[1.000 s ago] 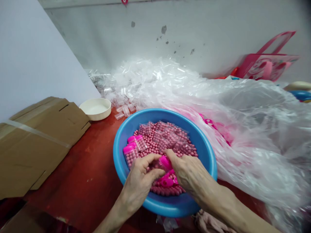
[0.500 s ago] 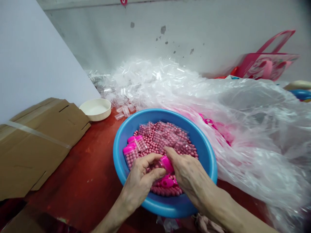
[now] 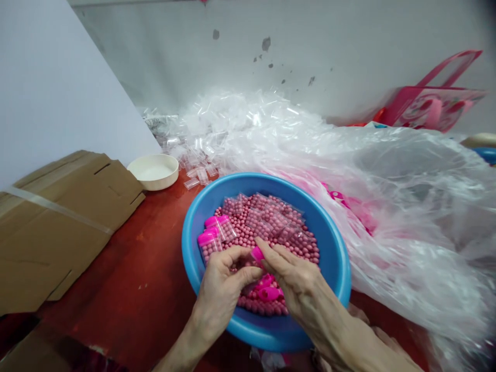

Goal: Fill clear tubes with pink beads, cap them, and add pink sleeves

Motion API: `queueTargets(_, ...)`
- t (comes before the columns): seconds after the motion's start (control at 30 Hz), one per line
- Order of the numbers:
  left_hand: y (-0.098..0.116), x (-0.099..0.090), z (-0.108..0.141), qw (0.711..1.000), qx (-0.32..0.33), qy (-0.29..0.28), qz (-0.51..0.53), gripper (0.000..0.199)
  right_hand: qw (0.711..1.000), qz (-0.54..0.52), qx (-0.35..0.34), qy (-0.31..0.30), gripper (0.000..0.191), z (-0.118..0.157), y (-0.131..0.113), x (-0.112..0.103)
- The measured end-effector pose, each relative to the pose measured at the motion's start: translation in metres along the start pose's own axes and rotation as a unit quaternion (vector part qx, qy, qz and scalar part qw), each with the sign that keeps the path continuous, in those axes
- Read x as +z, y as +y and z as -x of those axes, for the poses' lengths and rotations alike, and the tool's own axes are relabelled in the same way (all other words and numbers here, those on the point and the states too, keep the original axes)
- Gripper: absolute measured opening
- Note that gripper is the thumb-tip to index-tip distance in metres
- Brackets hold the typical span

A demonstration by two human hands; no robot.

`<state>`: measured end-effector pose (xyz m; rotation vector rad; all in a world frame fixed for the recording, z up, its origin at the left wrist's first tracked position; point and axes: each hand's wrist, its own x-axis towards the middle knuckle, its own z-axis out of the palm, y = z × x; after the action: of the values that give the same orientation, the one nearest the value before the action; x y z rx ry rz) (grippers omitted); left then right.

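Even, bright light with no visible source fills the scene, leaving only soft shadows, the faintest along the rim of the round blue plastic basin (image 3: 187,258). Glare glints off crumpled clear plastic sheeting (image 3: 418,206) and a glossy red tabletop (image 3: 127,248). Wide-angle distortion bends the pale grey concrete wall (image 3: 217,57) toward the frame edges, the top right corner darkens, and a pink printed tote bag (image 3: 437,108) looks slightly blurred.
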<state>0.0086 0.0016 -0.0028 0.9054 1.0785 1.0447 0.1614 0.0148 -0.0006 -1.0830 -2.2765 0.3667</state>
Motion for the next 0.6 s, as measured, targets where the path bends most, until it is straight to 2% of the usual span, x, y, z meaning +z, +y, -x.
queueTargets(0.13, -0.002, -0.001, 0.001, 1.000, 0.014, -0.004, -0.015, 0.005, 0.999, 0.037, -0.021, -0.017, 0.065, 0.012, 0.004, 0.008)
queueTargets(0.23, -0.002, -0.003, -0.001, 1.000, 0.010, -0.014, -0.002, 0.005, 0.999, 0.041, -0.012, -0.024, 0.066, 0.021, 0.004, 0.008)
queueTargets(0.33, 0.002, -0.005, -0.003, 0.997, 0.012, -0.074, 0.025, 0.009, 0.998, 0.054, -0.010, -0.035, 0.061, 0.027, 0.004, 0.004)
queueTargets(0.43, 0.005, -0.008, -0.004, 0.987, -0.021, -0.131, 0.089, 0.018, 0.997, 0.066, -0.015, -0.032, 0.065, 0.024, 0.007, -0.001)
queueTargets(0.5, 0.006, -0.009, -0.004, 0.981, -0.054, -0.134, 0.129, 0.023, 0.996, 0.079, -0.013, -0.028, 0.065, 0.018, 0.010, -0.003)
queueTargets(0.6, 0.004, -0.008, -0.004, 0.978, -0.080, -0.108, 0.158, 0.024, 0.996, 0.087, -0.019, -0.020, 0.063, 0.007, 0.010, -0.005)
